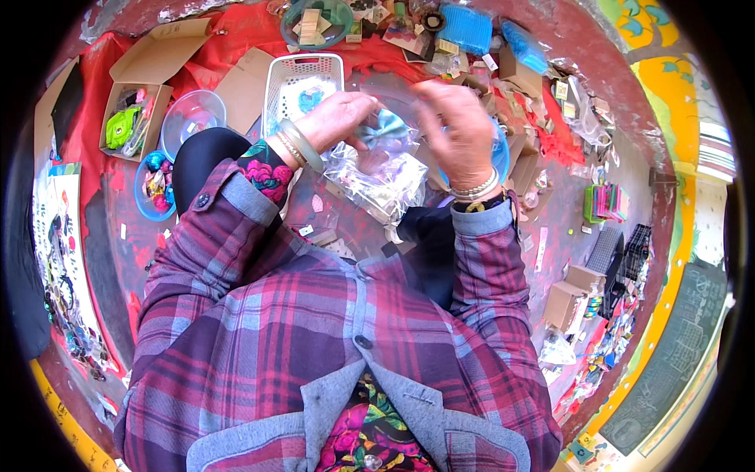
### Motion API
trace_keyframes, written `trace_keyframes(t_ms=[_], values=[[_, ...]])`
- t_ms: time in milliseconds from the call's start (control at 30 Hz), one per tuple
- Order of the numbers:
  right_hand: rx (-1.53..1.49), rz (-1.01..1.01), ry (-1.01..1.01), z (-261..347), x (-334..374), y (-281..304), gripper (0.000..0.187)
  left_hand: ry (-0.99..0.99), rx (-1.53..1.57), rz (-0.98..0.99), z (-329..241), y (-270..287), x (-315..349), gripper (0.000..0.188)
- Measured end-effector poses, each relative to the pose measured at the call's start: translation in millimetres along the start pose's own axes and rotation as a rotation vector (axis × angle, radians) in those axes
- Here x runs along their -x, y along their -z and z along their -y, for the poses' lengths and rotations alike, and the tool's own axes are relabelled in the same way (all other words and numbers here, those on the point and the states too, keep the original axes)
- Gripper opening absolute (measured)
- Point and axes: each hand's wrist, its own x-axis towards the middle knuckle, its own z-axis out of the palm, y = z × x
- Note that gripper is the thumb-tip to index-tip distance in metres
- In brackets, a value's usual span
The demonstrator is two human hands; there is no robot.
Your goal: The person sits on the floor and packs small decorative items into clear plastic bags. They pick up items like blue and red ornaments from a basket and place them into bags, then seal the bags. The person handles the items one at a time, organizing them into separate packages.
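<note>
Our left hand (pixel 336 118) and right hand (pixel 456 134) pinch the clear bag (pixel 377 177) around a blue bow (pixel 385 126); we should hold its mouth wide.

red floor (pixel 118 197) bears cardboard box (pixel 145 79), white basket (pixel 303 86), clear bowl (pixel 193 118).

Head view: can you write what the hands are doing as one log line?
left hand: holds clear plastic bag | right hand: grips bag top | in bag: blue bow | behind: white basket

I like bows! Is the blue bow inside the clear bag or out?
Cannot tell: the blue bow sits at the top of the clear bag, between both hands.
</note>
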Motion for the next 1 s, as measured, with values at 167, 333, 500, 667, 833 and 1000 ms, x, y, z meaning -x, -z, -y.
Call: trace_keyframes(t_ms=[167,333,500,667,833,1000], values=[[-0.762,-0.012,-0.791,-19.3,2.2,11.0,0.043,0.115,0.534,-0.145,-3.6,0.9,-4.4,0.031],[-1.123,0.284,-0.957,-15.6,9.4,-3.1,0.059,0.099,0.606,-0.134,-11.1,-1.3,-0.3,0.035],[-1.077,0.203,-0.902,-11.6,14.5,-12.6,0.025,0.114,0.560,-0.126,-14.2,-3.8,0.2,0.038],[-1.134,0.112,-0.977,-15.1,15.3,-11.7,0.018,0.145,0.611,-0.172,-18.7,-2.9,0.7,0.036],[-1.164,0.095,-1.023,-19.2,17.9,-12.8,0.020,0.129,0.445,-0.196,-27.3,-9.4,1.5,0.029],[-1.186,0.117,-1.070,-18.7,16.2,-12.2,0.021,0.157,0.436,-0.213,-16.4,-2.8,-1.4,0.022]])
